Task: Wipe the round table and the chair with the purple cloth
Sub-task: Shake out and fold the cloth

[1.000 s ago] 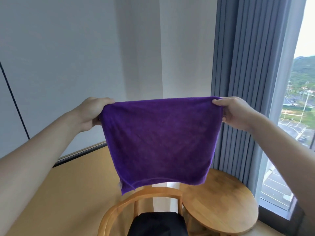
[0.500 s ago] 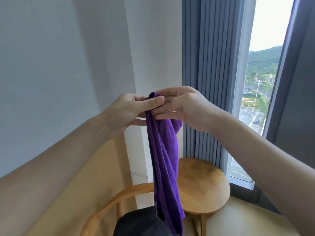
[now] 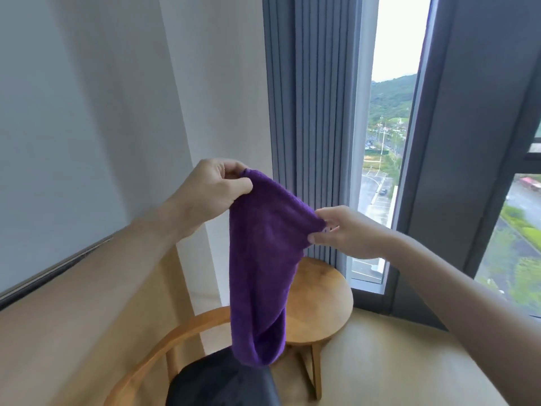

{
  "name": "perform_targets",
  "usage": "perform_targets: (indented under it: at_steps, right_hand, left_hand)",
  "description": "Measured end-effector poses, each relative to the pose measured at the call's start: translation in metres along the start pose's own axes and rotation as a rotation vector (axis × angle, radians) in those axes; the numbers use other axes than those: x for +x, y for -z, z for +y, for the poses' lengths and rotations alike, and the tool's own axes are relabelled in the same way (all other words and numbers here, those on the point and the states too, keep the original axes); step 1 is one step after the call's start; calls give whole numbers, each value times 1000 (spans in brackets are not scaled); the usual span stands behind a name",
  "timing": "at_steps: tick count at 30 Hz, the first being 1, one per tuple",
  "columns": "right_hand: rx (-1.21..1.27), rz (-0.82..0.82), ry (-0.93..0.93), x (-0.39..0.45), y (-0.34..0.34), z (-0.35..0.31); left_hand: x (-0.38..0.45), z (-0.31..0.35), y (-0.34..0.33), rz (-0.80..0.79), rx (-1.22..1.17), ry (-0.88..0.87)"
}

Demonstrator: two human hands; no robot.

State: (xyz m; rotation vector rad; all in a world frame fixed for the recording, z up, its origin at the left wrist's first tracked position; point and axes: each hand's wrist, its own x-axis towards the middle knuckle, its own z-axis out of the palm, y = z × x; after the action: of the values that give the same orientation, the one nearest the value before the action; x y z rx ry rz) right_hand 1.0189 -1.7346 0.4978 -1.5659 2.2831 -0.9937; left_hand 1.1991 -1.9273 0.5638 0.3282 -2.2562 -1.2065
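The purple cloth [image 3: 263, 259] hangs folded in half in the air, its loop-shaped lower end dangling over the chair. My left hand [image 3: 210, 191] pinches its upper left corner. My right hand [image 3: 345, 232] pinches the other top end, lower and to the right. Beneath the cloth stands the round wooden table [image 3: 319, 306], partly hidden by it. The chair [image 3: 175, 344] has a curved wooden back rail and a black seat cushion [image 3: 222, 382] at the bottom of the view.
A white wall fills the left, with a dark rail [image 3: 52, 273] along it. Grey curtains [image 3: 310, 112] hang behind the table. A tall window [image 3: 386, 171] and dark frame [image 3: 456, 171] stand at right. Pale floor [image 3: 395, 361] lies right of the table.
The cloth went from spread wide between both hands to folded in half. My hands met at the top, then my right hand moved down and right along the doubled edge.
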Motion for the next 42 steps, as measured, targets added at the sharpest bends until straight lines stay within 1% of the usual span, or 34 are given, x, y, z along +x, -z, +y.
perform_targets:
  at_steps: [2,4,6,10,12,14,17,18,20,21,22,23,25,26,27,28,30,31,32,34,38,40,42]
  right_hand:
    - [118,95,-65,-17,15,18]
    - [262,231,-83,-32,32,32]
    - [354,311,-83,-46,44,42]
    - [438,413,-93,-74,71,65]
    - [425,468,-85,-94,92,78]
    - [389,519,-89,-115,116,87]
    - [392,638,-82,-133,176,93]
    - [436,716,-68,-135,203,92]
    - [591,843,10,-141,255,87]
    - [640,843,36,-150,271,86]
    - [643,790,24,-163,277,90]
    - [637,691,-14,-179,273,103]
    - [606,496,-161,-219,236,142]
    - [583,462,-256,-241,212,163]
    - [583,463,-346,-263,189,183]
    - [594,475,-430,-282,171,204]
    - [622,499,-557,-314,151,240]
    - [641,508,-619,-326,148,252]
    - [663,516,-677,-336,149,264]
    - [681,540,-780,-353,156,286]
    - [598,635,-882,-386,181,321]
    - [506,724,-930,-402,192,338]
    - [418,871,-977,-417,204,358]
  left_hand:
    - [4,-11,-13,7,170,-1]
    - [9,-20,-30,-26,216,25]
    - [16,-22,-52,-68,201,26]
    - [31,-10,-103,-204,119,31]
    - [37,2,-131,-253,61,41]
    - [46,21,-158,-277,12,6]
    - [78,69,-195,-254,-134,-77]
    - [95,90,-207,-215,-237,-99]
    - [121,138,-233,-130,-536,-124]
    - [125,154,-246,-137,-659,-140]
    - [123,160,-261,-225,-710,-169]
    - [119,156,-278,-358,-690,-149]
    - [96,122,-331,-710,-530,-44]
    - [77,95,-359,-863,-480,-1]
    - [57,71,-384,-930,-482,63]
    - [41,50,-407,-928,-537,149]
    - [20,23,-450,-833,-648,364]
    - [14,18,-468,-799,-655,445]
    - [11,17,-485,-789,-627,490]
    - [12,22,-520,-785,-528,492]
    - [28,43,-586,-745,-425,448]
    - [40,55,-618,-752,-399,424]
    - [51,70,-649,-801,-382,383]
